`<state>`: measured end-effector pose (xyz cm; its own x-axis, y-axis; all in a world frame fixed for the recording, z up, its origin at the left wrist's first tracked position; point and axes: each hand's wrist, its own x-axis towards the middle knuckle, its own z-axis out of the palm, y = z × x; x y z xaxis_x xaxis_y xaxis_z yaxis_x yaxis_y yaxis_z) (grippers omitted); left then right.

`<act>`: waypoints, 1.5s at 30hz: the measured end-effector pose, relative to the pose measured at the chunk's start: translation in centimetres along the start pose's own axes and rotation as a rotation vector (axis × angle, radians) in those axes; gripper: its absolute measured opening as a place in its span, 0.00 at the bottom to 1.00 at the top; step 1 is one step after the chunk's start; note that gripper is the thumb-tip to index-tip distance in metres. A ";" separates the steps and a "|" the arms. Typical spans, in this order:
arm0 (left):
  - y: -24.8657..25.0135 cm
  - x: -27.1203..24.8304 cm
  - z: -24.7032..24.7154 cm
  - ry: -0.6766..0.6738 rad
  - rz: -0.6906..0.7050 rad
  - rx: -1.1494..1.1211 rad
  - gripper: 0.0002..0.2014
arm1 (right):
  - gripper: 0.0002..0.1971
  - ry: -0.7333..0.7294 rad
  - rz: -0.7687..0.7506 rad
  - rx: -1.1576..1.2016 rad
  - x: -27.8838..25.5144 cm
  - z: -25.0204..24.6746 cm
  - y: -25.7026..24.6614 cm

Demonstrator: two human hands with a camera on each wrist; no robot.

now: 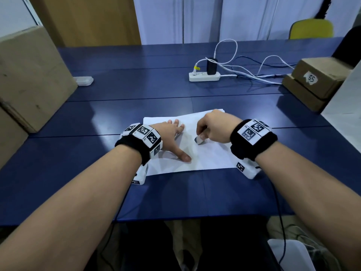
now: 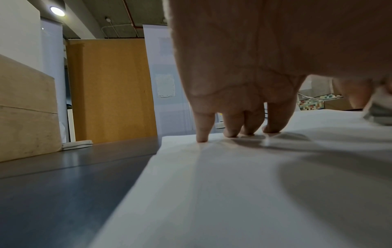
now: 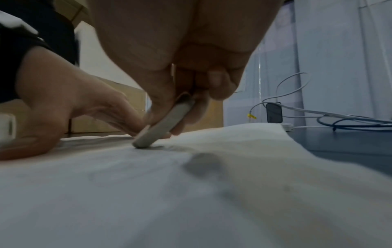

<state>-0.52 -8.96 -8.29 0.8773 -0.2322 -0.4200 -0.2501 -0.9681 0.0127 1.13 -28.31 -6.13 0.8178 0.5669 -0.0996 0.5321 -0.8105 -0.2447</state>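
Note:
A white sheet of paper (image 1: pixel 211 157) lies on the blue table (image 1: pixel 136 106) in front of me. My left hand (image 1: pixel 173 135) lies flat on the sheet's left part, its fingers (image 2: pixel 203 129) spread and pressing the paper (image 2: pixel 233 193) down. My right hand (image 1: pixel 213 126) pinches a small white eraser (image 1: pixel 199 140) between thumb and fingers. The eraser (image 3: pixel 163 124) is tilted, its lower end touching the paper (image 3: pixel 191 201). Faint grey smudges show on the sheet beside that end. The left hand (image 3: pixel 63 104) sits just left of the eraser.
A white power strip (image 1: pixel 204 76) with a black charger and several cables sits at the back. Cardboard boxes stand at the left (image 1: pixel 29 75) and at the right (image 1: pixel 316 79). A small clear case (image 1: pixel 84 80) lies far left. A yellow chair (image 1: pixel 311 28) stands behind the table.

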 end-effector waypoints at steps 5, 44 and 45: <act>0.0 -0.2 0.1 0.011 -0.005 -0.001 0.67 | 0.05 -0.208 -0.075 0.077 -0.7 0.1 -0.4; 0.4 -0.5 -0.2 0.062 -0.001 -0.020 0.63 | 0.08 -0.202 -0.080 0.067 -0.8 0.0 0.1; 0.5 -0.6 -0.2 0.068 -0.003 -0.024 0.62 | 0.07 -0.191 -0.076 0.061 -0.7 0.1 -0.1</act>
<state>-1.07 -9.31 -7.83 0.9041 -0.2343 -0.3573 -0.2382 -0.9706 0.0336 0.46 -28.67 -6.11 0.7164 0.6481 -0.2584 0.5715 -0.7575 -0.3155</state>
